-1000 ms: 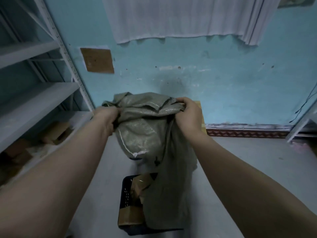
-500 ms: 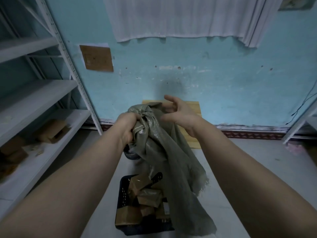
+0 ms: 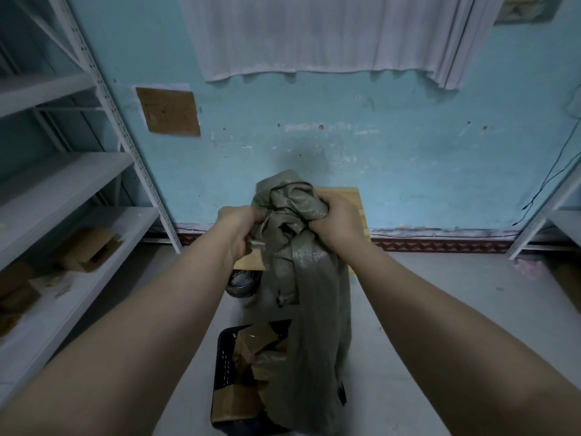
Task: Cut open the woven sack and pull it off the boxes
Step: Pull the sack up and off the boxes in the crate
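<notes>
The grey-green woven sack (image 3: 311,297) hangs bunched in front of me, its crumpled top held at chest height. My left hand (image 3: 239,229) grips the sack's left side; a small metal piece shows under its fingers. My right hand (image 3: 338,223) is closed on the crumpled top at the right. The sack's lower part drapes down over the right side of a black plastic crate (image 3: 224,369) on the floor. Brown cardboard boxes (image 3: 232,401) lie in that crate, partly hidden by the sack.
White metal shelving (image 3: 66,184) runs along the left, with cardboard boxes (image 3: 89,248) on its low shelf. A wooden board (image 3: 344,199) leans on the blue wall behind the sack. A dark round container (image 3: 242,283) sits on the floor. Another shelf post (image 3: 544,215) stands at right.
My right hand, open half a second ago, has closed on the sack's top. Both hands have gathered the sack into a tighter bunch and it hangs lower than a second ago.
</notes>
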